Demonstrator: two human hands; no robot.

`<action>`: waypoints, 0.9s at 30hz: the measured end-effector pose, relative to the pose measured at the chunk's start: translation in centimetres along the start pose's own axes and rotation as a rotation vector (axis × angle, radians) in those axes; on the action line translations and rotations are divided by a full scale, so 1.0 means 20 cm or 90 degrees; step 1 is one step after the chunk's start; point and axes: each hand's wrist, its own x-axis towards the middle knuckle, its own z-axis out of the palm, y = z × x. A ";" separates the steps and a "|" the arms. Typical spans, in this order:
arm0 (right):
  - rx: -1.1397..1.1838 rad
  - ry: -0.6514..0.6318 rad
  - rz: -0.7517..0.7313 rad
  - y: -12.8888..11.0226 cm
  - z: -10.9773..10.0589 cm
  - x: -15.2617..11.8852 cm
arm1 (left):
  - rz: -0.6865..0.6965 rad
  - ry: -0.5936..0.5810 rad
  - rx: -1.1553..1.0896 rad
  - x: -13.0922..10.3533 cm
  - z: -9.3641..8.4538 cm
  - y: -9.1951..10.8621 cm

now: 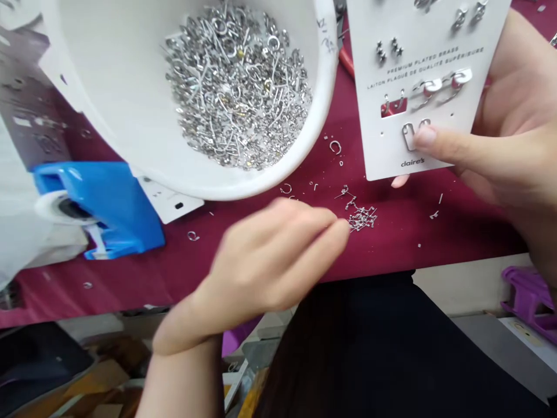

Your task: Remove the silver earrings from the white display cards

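My right hand (509, 139) holds a white earring card (374, 139) at the upper right, its thumb on the front over a pair of oblong earrings and its other fingers mostly behind. Several pairs of silver earrings hang on the card. My left hand (274, 255), slightly blurred, is closed in a pinch over the dark red tabletop (404, 232). Its fingertips are beside a small pile of silver studs (362, 218); anything between them is hidden.
A large white tub (326, 75) of silver earrings stands at the upper left. Beside it are a blue tape dispenser (113, 203) and another white card (167, 200). Red-handled pliers (346, 61) lie partly behind the held card. Loose rings and bits are scattered about.
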 end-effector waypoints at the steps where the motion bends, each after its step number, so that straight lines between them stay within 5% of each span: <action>1: 0.000 0.003 0.004 0.00 0.00 0.00 | 0.060 -0.015 0.081 0.04 0.02 0.03; 4: 0.014 -0.009 0.004 -0.01 0.00 -0.01 | 0.135 -0.078 0.239 0.10 0.07 0.05; 12: 0.006 -0.078 -0.116 0.04 -0.01 0.01 | 0.097 -0.108 0.314 0.11 0.10 0.03; 22: -0.010 -0.061 -0.127 0.06 -0.01 0.01 | 0.050 -0.015 0.256 0.10 0.18 -0.02; 27: -0.013 -0.063 -0.153 0.06 -0.02 0.02 | 0.060 -0.082 0.201 0.10 0.13 -0.05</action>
